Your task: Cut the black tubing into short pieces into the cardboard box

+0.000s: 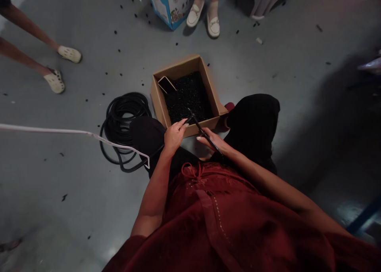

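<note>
**Scissors (206, 132) held above a cardboard box (178, 70)**

The right hand (212, 141) is closed narrowly around the scissors' black handles, with the blades reaching over the box's near wall. The left hand (175, 136) pinches a black rubber tube (157, 150) drawn up from a coil (125, 113) on the concrete floor (59, 177), its end meeting the blades. The box stands between the person's knees (253, 121), filled with small black pieces (189, 93). It seems placed so that whatever falls from the blades lands inside, though similar pieces lie scattered across the floor.
</note>
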A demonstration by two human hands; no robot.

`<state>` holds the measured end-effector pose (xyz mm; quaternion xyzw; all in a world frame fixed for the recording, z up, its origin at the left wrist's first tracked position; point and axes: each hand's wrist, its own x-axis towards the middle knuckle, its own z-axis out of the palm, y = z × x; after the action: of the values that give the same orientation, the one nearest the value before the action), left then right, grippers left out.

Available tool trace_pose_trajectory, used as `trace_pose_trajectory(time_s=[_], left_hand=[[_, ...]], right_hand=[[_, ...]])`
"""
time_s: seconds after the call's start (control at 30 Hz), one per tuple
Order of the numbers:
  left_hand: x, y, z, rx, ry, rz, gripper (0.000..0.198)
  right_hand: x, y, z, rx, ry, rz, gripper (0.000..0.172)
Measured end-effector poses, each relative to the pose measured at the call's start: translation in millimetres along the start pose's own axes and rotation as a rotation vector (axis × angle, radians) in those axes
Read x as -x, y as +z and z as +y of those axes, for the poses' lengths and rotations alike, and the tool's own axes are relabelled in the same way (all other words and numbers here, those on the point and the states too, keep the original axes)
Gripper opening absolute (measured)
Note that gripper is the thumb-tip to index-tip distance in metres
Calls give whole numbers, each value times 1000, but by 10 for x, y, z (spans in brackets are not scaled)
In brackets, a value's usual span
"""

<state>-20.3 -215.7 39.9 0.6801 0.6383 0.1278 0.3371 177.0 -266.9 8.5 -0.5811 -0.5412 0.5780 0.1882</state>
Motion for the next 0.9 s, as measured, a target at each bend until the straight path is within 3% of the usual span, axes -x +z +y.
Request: trace_pose_trajectory(time_s=[0.53, 0.73, 0.9], left_hand=[[-38, -28, -34, -65, 31, -115, 38], [-196, -39, -37, -13, 19, -104, 39], [-401, 73, -90, 47, -36, -92, 41]], right_hand=[[-79, -67, -2, 29, -54, -30, 58], [-245, -110, -45, 126, 21, 5, 47], [-436, -104, -6, 254, 29, 37, 40]])
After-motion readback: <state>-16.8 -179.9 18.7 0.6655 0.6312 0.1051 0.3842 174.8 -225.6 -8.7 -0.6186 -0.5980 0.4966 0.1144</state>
